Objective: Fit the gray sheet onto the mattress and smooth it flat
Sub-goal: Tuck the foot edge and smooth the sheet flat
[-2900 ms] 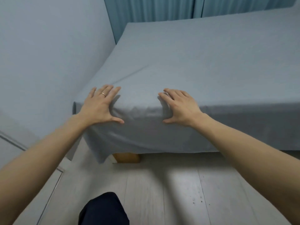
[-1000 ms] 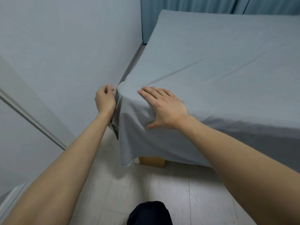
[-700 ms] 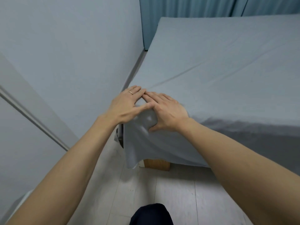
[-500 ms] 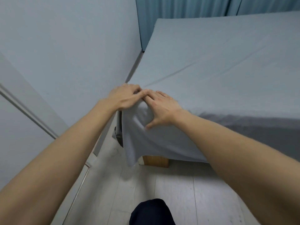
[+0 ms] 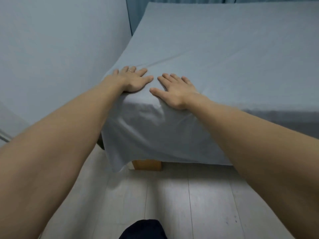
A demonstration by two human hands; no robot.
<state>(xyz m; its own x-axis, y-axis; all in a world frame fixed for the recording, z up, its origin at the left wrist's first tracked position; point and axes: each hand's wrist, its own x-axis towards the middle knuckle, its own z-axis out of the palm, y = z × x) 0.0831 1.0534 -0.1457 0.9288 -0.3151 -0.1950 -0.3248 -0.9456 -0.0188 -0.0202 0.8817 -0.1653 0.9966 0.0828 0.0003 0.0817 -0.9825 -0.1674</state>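
the gray sheet (image 5: 224,54) under the fingers of both hands is a plain blue-gray with no print, paler where it hangs below the fingertips and darker gray along the shaded side to the right. a thin band on a finger of the left hand (image 5: 133,80) looks gold or silver, hard to tell. the wall (image 5: 57,49) left of the fingers is pale blue-gray. beyond the fingertips the curtain (image 5: 136,12) is teal blue. below, the bed leg (image 5: 146,164) is light honey wood, the floor (image 5: 189,195) whitish-gray planks.

Cut off by the right edge: gray sheet (image 5: 224,54); mostly hidden under its hanging corner, light wooden bed leg (image 5: 147,165).
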